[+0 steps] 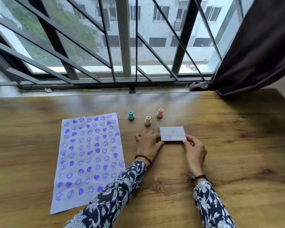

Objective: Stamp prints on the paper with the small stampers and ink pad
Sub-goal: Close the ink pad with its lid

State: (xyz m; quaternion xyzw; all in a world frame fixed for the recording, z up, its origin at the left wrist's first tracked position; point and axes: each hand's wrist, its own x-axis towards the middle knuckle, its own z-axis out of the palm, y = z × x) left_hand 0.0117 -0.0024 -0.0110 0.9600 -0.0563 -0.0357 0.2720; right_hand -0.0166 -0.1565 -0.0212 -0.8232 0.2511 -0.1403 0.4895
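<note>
A white sheet of paper (pixel 89 158) lies on the wooden table (pixel 237 153), covered with several purple smiley and heart prints. Behind it stand three small stampers upright: a teal stamper (pixel 131 115), a cream stamper (pixel 148 120) and a pink stamper (pixel 160 113). The ink pad (pixel 172 133) is a closed white rectangular case with purple smudges on its lid. My left hand (pixel 147 143) touches its left edge with the fingertips. My right hand (pixel 195 149) pinches its right front corner. Both hands rest low on the table.
A window with dark metal bars (pixel 122 46) runs along the table's far edge. A dark curtain (pixel 257 51) hangs at the right and touches the table's back corner. A small dark cap (pixel 132 89) and a yellow stick (pixel 92 90) lie on the sill.
</note>
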